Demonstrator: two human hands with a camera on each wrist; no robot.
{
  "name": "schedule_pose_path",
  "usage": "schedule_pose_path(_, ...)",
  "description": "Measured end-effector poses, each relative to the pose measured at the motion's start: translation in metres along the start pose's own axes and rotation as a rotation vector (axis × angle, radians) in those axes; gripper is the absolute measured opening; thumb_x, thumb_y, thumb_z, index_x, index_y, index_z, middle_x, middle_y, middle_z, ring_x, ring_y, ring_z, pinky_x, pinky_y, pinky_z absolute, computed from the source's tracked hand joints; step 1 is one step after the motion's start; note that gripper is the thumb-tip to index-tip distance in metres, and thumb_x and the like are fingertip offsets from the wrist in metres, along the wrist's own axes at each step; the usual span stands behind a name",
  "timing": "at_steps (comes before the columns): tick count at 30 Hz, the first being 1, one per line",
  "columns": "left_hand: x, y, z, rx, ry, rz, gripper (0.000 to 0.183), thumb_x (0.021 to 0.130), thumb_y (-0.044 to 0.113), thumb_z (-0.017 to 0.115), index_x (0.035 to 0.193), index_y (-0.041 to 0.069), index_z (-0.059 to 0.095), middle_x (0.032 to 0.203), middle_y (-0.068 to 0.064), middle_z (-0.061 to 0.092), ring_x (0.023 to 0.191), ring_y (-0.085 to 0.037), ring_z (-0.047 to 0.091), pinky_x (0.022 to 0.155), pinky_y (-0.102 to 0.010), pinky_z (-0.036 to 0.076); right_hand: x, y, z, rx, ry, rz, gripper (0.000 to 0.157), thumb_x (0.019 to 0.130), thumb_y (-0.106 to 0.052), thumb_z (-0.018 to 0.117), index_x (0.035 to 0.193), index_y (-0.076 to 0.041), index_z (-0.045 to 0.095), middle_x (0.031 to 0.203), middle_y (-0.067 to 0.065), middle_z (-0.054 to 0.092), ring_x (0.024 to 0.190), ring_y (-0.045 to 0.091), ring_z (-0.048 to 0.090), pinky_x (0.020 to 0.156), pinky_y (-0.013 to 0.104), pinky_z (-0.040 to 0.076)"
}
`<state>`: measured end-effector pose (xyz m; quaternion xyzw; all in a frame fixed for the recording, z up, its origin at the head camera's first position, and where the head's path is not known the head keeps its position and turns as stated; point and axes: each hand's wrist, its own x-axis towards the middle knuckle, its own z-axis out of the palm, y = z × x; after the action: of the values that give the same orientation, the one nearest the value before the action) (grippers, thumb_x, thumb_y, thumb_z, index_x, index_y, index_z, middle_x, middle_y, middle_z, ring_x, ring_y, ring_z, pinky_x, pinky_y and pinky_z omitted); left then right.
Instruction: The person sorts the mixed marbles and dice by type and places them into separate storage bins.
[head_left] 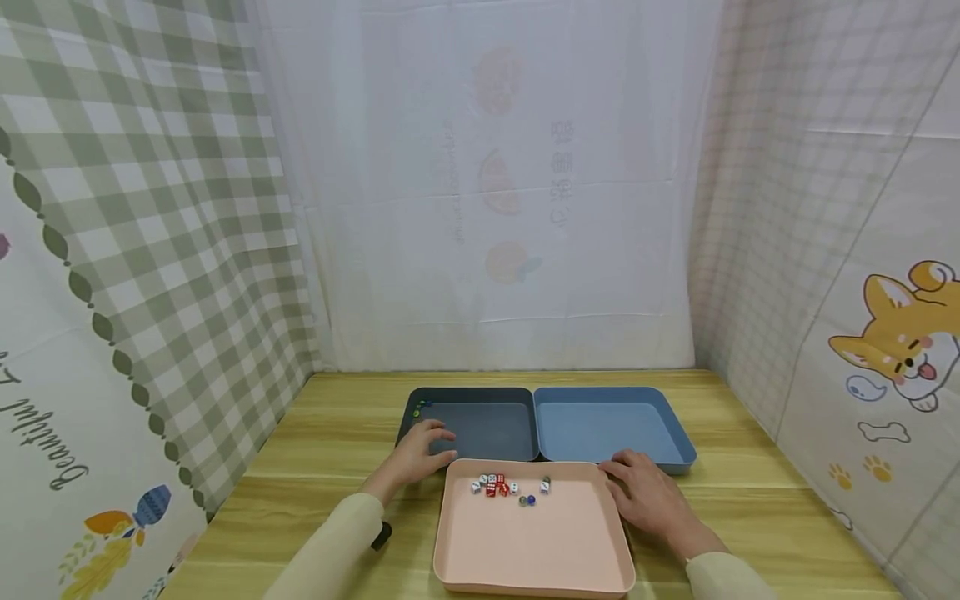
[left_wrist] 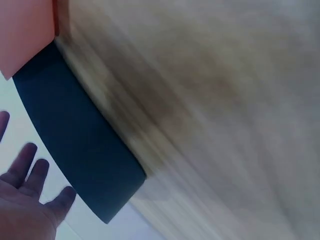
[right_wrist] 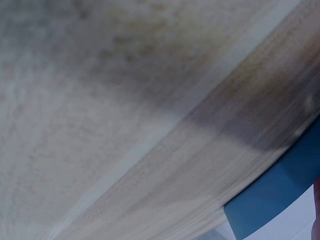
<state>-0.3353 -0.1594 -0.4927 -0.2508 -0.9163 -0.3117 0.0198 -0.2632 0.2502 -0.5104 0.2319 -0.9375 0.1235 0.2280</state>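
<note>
My left hand [head_left: 416, 454] hovers at the near left corner of the dark grey tray [head_left: 480, 455], fingers spread and holding nothing; the left wrist view shows these fingers [left_wrist: 37, 175] beside the tray wall. My right hand [head_left: 647, 493] lies at the far right corner of the pink tray [head_left: 536, 550], fingertips right at its rim and close to the blue tray [head_left: 611, 417]. In the pink tray's far part sit several white dice [head_left: 476, 487] and red dice [head_left: 491, 491], plus a blue marble [head_left: 532, 500] and a clear marble [head_left: 522, 501]. Green marbles [head_left: 417, 412] lie in the dark tray's far left corner.
The trays stand on a wood-grain table [head_left: 352, 433], the dark and blue ones side by side behind the pink one. Around the table hang a green checked cloth [head_left: 187, 167] on the left, a white curtain [head_left: 487, 183] behind and a dog-print cloth [head_left: 840, 250] on the right.
</note>
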Motion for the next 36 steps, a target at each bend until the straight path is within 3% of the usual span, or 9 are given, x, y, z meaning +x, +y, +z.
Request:
schedule_pose_path(4,-0.011,0.001,0.001,0.007,-0.025,0.048,0.035,0.095,0.025,0.066,0.123,0.005,0.067,0.142,-0.025,0.045,0.132,-0.047,0.039,0.103,-0.063,0.035,0.000,-0.001,0.000,0.002,-0.011,0.007,0.023,0.086,-0.012,0.073,0.109,-0.011,0.075,0.101,0.004,0.061,0.093,0.027,0.059,0.076,0.045,0.053)
schedule_pose_path(11,-0.025,0.007,0.003,0.107,0.011,0.110,0.031,0.093,0.026,0.068,0.119,0.009,0.070,0.137,-0.020,0.050,0.126,-0.043,0.046,0.101,-0.062,0.037,0.001,0.000,-0.002,0.008,-0.046,0.033,0.023,0.089,-0.014,0.071,0.111,-0.011,0.074,0.104,0.004,0.061,0.096,0.027,0.059,0.079,0.046,0.052)
schedule_pose_path(20,-0.039,0.011,0.002,0.269,-0.065,0.140,0.037,0.091,0.030,0.069,0.122,0.009,0.070,0.131,-0.013,0.056,0.120,-0.031,0.053,0.100,-0.051,0.044,0.003,0.000,-0.003,0.001,-0.041,0.028,0.022,0.087,-0.013,0.071,0.110,-0.011,0.074,0.103,0.005,0.061,0.095,0.028,0.059,0.077,0.046,0.053)
schedule_pose_path(36,-0.046,0.006,0.008,0.348,-0.042,0.164,0.041,0.092,0.038,0.070,0.122,0.010,0.070,0.128,-0.012,0.058,0.118,-0.028,0.054,0.099,-0.049,0.046,0.010,-0.002,-0.013,0.046,-0.136,0.079,0.021,0.090,-0.016,0.070,0.111,-0.013,0.073,0.104,0.005,0.061,0.096,0.029,0.060,0.078,0.047,0.052)
